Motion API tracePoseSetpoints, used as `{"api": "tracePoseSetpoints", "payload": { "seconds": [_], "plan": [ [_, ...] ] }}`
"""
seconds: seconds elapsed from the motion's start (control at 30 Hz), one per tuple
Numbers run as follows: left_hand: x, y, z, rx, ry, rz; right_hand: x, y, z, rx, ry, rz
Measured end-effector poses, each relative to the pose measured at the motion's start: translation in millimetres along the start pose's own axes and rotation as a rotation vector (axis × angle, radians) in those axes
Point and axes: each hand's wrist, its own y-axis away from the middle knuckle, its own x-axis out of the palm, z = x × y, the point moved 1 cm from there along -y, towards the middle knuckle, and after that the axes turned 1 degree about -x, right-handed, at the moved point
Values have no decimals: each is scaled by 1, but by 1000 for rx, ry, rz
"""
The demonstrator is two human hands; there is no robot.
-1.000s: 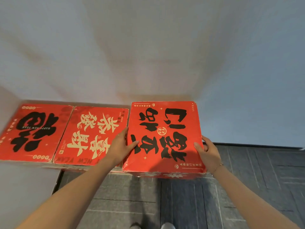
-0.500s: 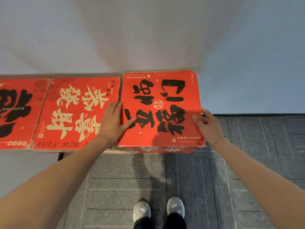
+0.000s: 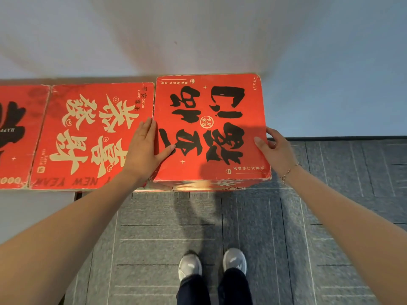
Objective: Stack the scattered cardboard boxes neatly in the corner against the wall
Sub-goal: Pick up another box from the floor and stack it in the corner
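I'm seating the right box (image 3: 209,128) against the wall (image 3: 198,36), left hand (image 3: 143,150) and right hand (image 3: 275,150) each grasping a side; next, square it with its neighbour (image 3: 92,135).

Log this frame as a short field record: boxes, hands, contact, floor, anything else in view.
boxes: three red printed boxes in a row against the wall; right box, middle box, left box cut off by the frame edge
left hand: flat on the right box's left edge, thumb on its top
right hand: gripping the right box's right edge
right box top: sits higher than the middle box top
floor: grey carpet tiles
other: bracelet, shoes
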Motion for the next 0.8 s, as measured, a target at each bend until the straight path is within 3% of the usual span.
{"api": "tracePoseSetpoints", "payload": {
  "seconds": [0.8],
  "plan": [
    [4, 11, 10, 38, -35, 17, 3, 12, -5, -6, 7, 1]
  ]
}}
